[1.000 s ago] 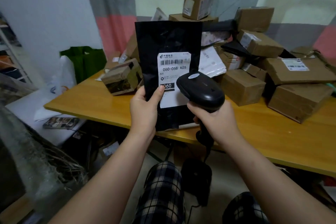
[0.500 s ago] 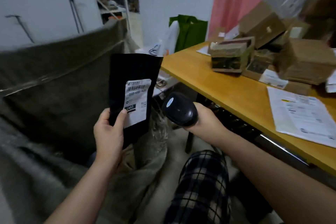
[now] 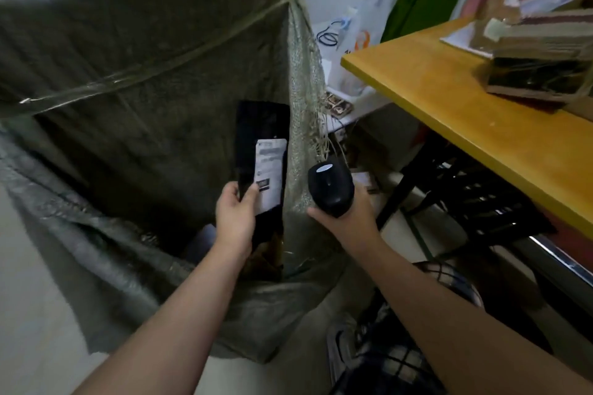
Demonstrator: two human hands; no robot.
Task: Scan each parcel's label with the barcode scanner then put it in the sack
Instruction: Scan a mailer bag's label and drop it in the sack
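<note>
Left hand [image 3: 236,218], centre frame: fingers pinching black parcel [image 3: 261,125], upright, label [image 3: 271,173] facing camera, over open grey sack [image 3: 144,74] at left. Right hand [image 3: 345,221] beside it: fingers wrapped round barcode scanner [image 3: 330,187].

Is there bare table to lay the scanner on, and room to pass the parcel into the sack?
The wooden table is bare from its near corner up to the stacked boxes. The sack gapes wide left of the black parcel that the left hand holds; the right hand with the scanner crowds its right edge.
</note>
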